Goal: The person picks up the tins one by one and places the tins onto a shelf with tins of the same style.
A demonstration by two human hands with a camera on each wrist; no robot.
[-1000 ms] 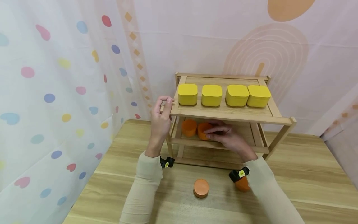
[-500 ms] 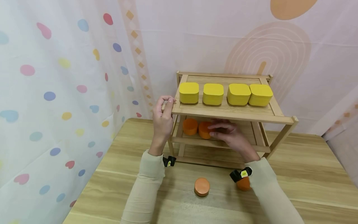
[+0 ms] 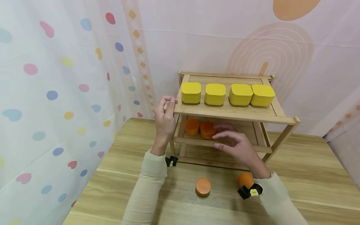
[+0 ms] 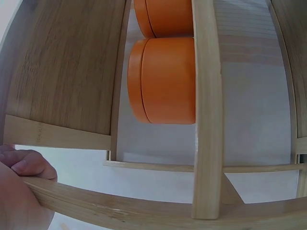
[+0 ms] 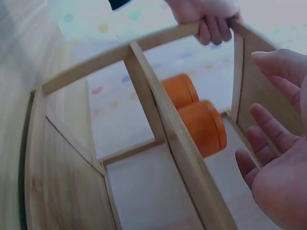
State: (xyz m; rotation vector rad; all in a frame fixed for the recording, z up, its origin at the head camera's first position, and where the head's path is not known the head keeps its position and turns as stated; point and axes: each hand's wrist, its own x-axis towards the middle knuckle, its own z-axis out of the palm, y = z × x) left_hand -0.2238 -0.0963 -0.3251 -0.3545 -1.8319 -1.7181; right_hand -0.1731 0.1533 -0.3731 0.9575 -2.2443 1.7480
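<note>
My left hand (image 3: 165, 122) grips the left front corner of a wooden tiered shelf (image 3: 225, 115), fingers curled over its frame. Side by side on the middle tier, toward the left, stand two round orange lidded boxes, the left one (image 3: 191, 126) and the right one (image 3: 207, 130). Just right of the latter, my right hand (image 3: 240, 147) holds nothing, its fingers spread and loosely bent. In the right wrist view a gap shows between that hand (image 5: 283, 143) and the right orange box (image 5: 204, 127). The left wrist view shows an orange box (image 4: 168, 81) upright behind the tier's front rail.
Several yellow rounded-square boxes (image 3: 215, 94) line the top tier. On the wooden table (image 3: 112, 187) in front of the shelf sit a copper-orange round box (image 3: 203, 187) and an orange rounded object (image 3: 245, 180), partly hidden by the right wrist camera. A patterned curtain (image 3: 197, 47) hangs behind.
My right hand has let go of the right orange box and drawn back to the right and toward me, fingers spreading. The left hand keeps its grip on the shelf.
</note>
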